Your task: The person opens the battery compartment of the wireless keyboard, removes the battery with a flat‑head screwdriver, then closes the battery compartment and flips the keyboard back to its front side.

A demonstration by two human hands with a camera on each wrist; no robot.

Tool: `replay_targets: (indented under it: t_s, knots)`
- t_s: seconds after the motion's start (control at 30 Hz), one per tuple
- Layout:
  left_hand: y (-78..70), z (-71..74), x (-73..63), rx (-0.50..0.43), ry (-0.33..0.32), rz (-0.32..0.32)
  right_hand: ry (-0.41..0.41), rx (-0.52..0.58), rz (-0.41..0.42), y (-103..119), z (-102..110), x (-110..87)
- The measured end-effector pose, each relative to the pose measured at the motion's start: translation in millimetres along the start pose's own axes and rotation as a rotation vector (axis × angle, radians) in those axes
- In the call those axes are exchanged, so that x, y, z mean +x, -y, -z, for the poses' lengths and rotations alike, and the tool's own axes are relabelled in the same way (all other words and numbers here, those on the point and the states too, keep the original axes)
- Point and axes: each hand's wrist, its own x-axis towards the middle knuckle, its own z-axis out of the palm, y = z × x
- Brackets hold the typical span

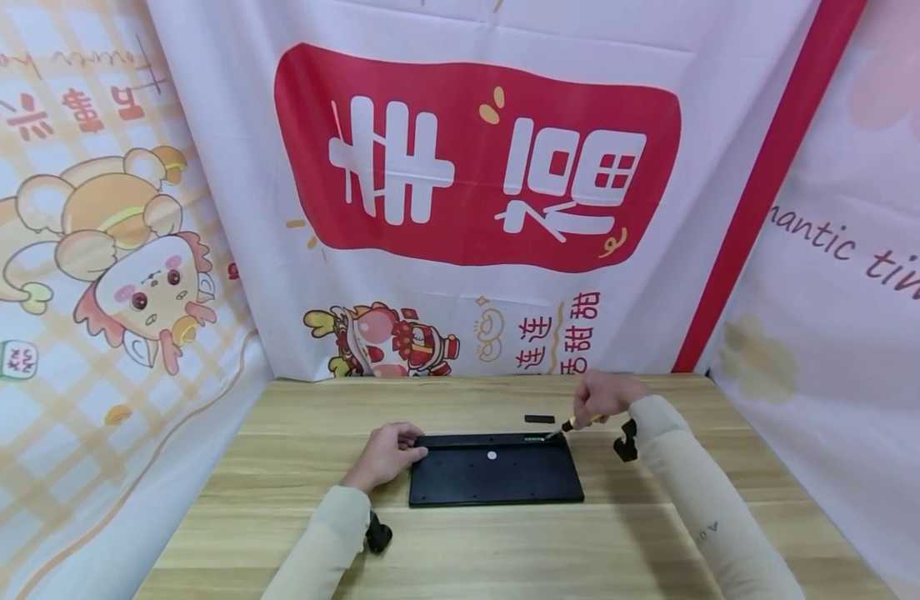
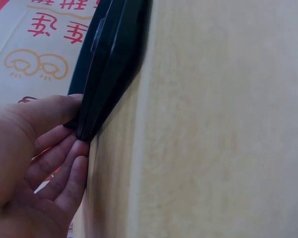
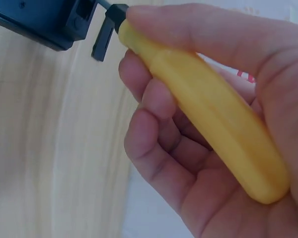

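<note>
A black keyboard (image 1: 497,479) lies underside up on the wooden table, a round white sticker near its middle. My left hand (image 1: 388,454) pinches its far left corner, with the thumb (image 2: 59,111) on top and fingertips at the lower edge. My right hand (image 1: 604,396) grips a screwdriver (image 3: 208,119) by its yellow handle. The screwdriver's metal tip meets the keyboard's far right part, by a small opening (image 1: 533,439) where something green shows; what the tip touches there is too small to tell.
A small black cover piece (image 1: 539,419) lies on the table (image 1: 317,408) just behind the keyboard. Printed white cloth (image 1: 460,317) hangs along the table's back edge, and more cloth hangs at both sides. Black wrist cameras (image 1: 378,533) sit on both wrists.
</note>
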Motion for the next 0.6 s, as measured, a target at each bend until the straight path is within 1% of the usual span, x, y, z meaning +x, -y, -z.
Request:
replay_targets:
  t_s: [0.13,0.2,0.33,0.43,0.5,0.6]
  knots:
    - [1.1,-0.1,0.8,0.012,-0.002,-0.004,0.002,0.098,-0.020,-11.3,-3.7,-2.5]
    - [1.7,0.0,1.4,0.017,0.000,-0.009,-0.005,0.172,-0.044,-18.3,-7.2,-2.8]
    - [2.7,0.2,2.1,0.024,0.003,-0.011,-0.016,0.298,-0.066,-32.6,-15.5,-2.6]
    - [3.1,0.4,2.8,0.023,0.005,-0.004,-0.009,0.335,-0.069,-43.5,-20.9,-3.1]
    - [3.2,0.4,3.1,0.021,0.003,-0.001,0.010,0.346,-0.052,-51.2,-23.7,-3.0]
    - [3.6,0.7,3.7,0.017,0.001,-0.004,0.037,0.391,-0.028,-60.3,-27.1,-3.2]
